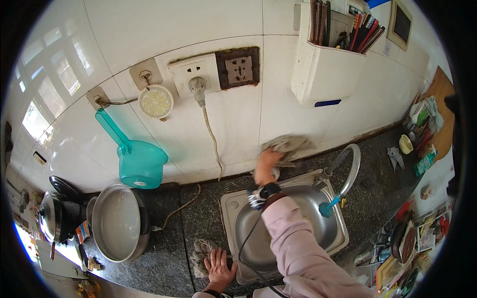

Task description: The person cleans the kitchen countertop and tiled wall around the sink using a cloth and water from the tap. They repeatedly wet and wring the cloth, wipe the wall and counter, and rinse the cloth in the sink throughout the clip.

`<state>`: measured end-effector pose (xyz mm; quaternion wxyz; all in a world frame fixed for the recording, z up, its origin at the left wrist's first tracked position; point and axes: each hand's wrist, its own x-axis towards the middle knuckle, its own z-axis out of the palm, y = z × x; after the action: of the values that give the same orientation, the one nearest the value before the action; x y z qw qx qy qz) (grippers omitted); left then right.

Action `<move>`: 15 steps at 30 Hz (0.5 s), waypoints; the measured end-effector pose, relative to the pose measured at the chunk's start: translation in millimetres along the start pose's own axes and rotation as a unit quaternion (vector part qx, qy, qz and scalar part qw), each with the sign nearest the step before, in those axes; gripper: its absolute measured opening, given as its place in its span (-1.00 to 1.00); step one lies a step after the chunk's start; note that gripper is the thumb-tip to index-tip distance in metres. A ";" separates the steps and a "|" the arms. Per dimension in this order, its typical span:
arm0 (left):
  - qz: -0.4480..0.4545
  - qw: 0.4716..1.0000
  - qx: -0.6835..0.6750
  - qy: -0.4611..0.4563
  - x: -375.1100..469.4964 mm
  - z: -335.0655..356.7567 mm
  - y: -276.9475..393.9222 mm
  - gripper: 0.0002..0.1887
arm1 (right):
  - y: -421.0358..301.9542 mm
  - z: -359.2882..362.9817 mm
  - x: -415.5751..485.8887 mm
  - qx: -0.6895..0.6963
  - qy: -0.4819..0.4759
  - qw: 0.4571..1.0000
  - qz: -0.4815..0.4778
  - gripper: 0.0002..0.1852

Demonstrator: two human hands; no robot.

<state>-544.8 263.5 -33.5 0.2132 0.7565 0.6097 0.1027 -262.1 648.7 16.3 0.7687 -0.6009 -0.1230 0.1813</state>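
My right hand (269,164) reaches over the stainless steel sink (229,219) and grips a grey-brown cloth (292,144) against the lower white wall tiles. The cloth is blurred. Beside the sink's left rim, my left hand (219,265) rests with fingers spread on the dark speckled countertop (149,273), partly over a second crumpled grey cloth (203,253). A curved metal faucet (356,164) with a blue nozzle stands at the sink's right. Something small and pale behind my right wrist is mostly hidden.
A large metal pot (117,223) stands at the left. A teal plastic dipper (143,164) hangs on the wall near a plugged-in cord (210,130). A white utensil holder (328,70) hangs upper right. At the right are a green bottle (425,164) and a small yellow bowl (406,144).
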 end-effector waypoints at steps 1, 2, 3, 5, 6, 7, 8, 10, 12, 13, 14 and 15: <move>-0.002 1.000 0.001 -0.005 0.2 0.0 0.2 -0.23 | 21.0 9.8 -18.3 -0.050 -0.016 0.997 0.050 -0.35; 0.003 1.000 0.002 0.000 0.4 0.0 0.6 -0.23 | 42.1 20.8 -43.3 -0.052 -0.010 0.997 0.060 -0.33; 0.009 1.000 0.004 0.005 0.2 0.0 0.7 -0.23 | 56.5 25.4 -55.9 -0.018 -0.058 0.987 0.148 -0.36; -0.005 1.000 0.019 -0.004 -0.2 0.2 1.0 -0.26 | 72.4 31.8 -80.5 0.082 -0.084 0.968 0.220 -0.42; -0.007 1.000 0.017 -0.005 -0.2 0.6 0.9 -0.27 | 72.7 27.7 -79.9 0.017 -0.111 0.963 0.245 -0.48; -0.001 1.000 0.013 0.003 -0.3 1.2 0.5 -0.27 | 69.3 22.3 -74.1 -0.046 -0.137 0.948 0.284 -0.53; -0.001 1.000 0.019 0.002 -0.1 1.9 0.2 -0.26 | 62.6 13.3 -59.4 -0.047 -0.104 0.960 0.256 -0.56; 0.007 0.999 0.032 0.017 0.5 2.8 -0.9 -0.25 | 49.2 -12.8 -16.3 -0.046 -0.045 0.978 0.197 -0.63; 0.003 1.000 0.024 0.016 1.4 3.0 -1.8 -0.26 | 46.0 -34.8 36.9 -0.046 -0.014 0.985 0.167 -0.67; -0.008 1.000 0.019 0.000 0.8 3.0 -1.8 -0.26 | 50.0 -46.3 63.5 -0.055 -0.007 0.984 0.169 -0.69; -0.001 1.000 0.019 0.005 1.8 2.7 -2.2 -0.24 | 56.2 -57.0 86.8 -0.022 0.029 0.993 0.108 -0.76; 0.009 0.999 0.025 0.019 1.0 2.3 -1.6 -0.24 | 70.3 -54.5 93.0 0.000 0.059 0.996 0.063 -0.79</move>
<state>-545.1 264.3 -36.3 0.1814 0.7650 0.6092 0.1039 -165.1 655.4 -68.0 0.7621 -0.6167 -0.0397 0.1934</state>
